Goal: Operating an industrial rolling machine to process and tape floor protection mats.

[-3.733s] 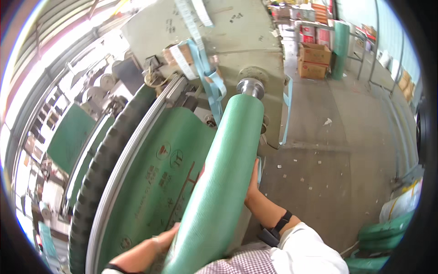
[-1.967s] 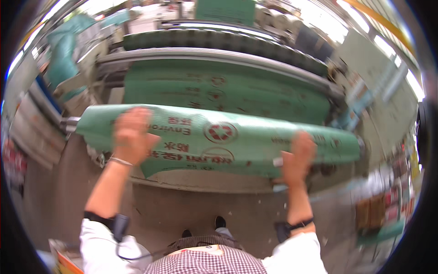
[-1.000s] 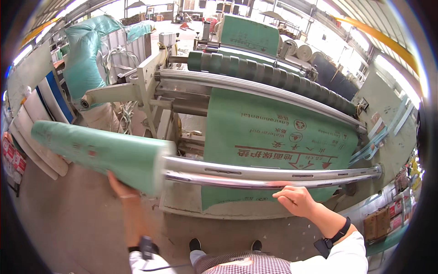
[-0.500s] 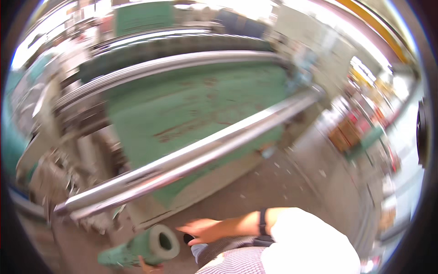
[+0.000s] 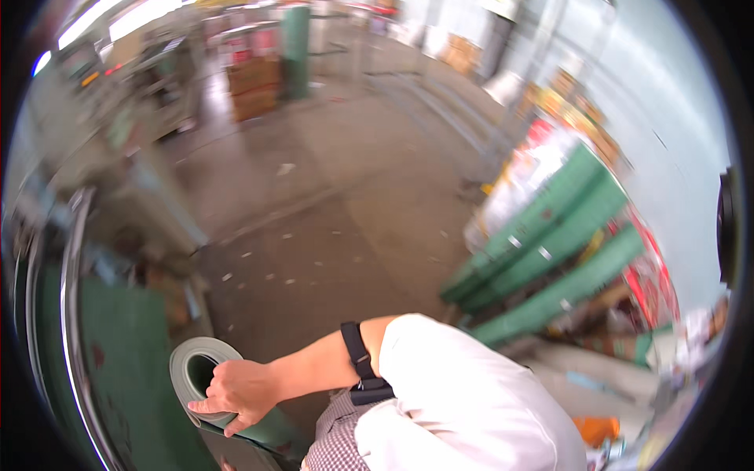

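A thick green roll of sheet material [image 5: 279, 430] with a pale, hollow end is tilted in front of me at the lower left. My right hand [image 5: 242, 391] is closed on the rim of that end. Some of its fingers bend toward the hollow core, while others reach across the rim. Only a small skin-coloured patch of my left hand [image 5: 228, 465] shows at the bottom edge, beside the roll; its fingers are mostly out of the picture. A black band circles my right arm.
On the left is a machine with a metal bar [image 5: 75, 314] and a green sheet [image 5: 129, 353]. Several green rolls [image 5: 542, 228] lean by the wall at right, among plastic-wrapped goods. Brown boxes [image 5: 255, 88] stand farther off. White scraps dot the brown floor [image 5: 314, 204].
My view has swung right, from the machine toward the floor and the leaning rolls. My right hand, apart from the roll before, now grips its end. The roll's end looks raised.
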{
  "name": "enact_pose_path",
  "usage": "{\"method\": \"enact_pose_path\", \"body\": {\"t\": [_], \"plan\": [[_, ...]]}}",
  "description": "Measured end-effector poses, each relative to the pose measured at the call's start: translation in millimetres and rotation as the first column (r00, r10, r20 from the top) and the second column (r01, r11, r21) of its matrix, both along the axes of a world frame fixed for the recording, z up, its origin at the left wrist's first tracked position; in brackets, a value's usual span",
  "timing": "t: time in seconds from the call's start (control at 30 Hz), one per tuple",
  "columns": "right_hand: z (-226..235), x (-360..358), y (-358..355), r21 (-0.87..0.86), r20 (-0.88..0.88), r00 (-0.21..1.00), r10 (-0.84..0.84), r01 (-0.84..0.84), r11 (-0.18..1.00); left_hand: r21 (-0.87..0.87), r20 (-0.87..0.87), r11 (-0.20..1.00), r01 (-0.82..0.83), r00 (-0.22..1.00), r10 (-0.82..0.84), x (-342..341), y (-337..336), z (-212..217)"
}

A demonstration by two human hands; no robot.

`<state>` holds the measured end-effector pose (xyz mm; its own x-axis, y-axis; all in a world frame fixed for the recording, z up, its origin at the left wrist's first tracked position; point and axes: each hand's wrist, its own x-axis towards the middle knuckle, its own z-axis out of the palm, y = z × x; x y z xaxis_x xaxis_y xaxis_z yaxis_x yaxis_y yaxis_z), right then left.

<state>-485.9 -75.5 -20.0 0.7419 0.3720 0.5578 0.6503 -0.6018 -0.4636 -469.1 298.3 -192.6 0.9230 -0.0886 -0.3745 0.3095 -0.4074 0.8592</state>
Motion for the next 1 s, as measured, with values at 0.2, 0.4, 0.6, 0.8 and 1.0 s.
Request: {"method": "enact_pose_path", "body": {"t": [0.2,0.4,0.6,0.8,1.0], "plan": [[44,-131,-194,-0.059,0.081,0.745,-0.662,0.667,0.743,-0.36,-0.174,0.619,0.698,0.601,-0.78,66,-370,12],[101,-298,-242,-0.227,0.084,0.255,-0.963,0.946,0.231,-0.431,-0.099,-0.229,0.873,-0.298,-0.949,-7,-548,41],[171,-469,-310,-0.387,-0.023,-0.345,-0.938,0.868,-0.31,-0.35,-0.101,-0.127,0.928,-0.172,-0.98,25,-527,44],[94,-420,-381,-0.259,0.498,-0.566,-0.657,0.626,-0.735,-0.051,-0.202,0.825,0.563,0.803,-0.561,203,-332,-9],[-106,24,-267,-0.455,-0.68,0.451,-0.579,0.36,0.815,-0.026,-0.174,0.991,-0.129,0.977,0.122,204,-125,-20]]}}
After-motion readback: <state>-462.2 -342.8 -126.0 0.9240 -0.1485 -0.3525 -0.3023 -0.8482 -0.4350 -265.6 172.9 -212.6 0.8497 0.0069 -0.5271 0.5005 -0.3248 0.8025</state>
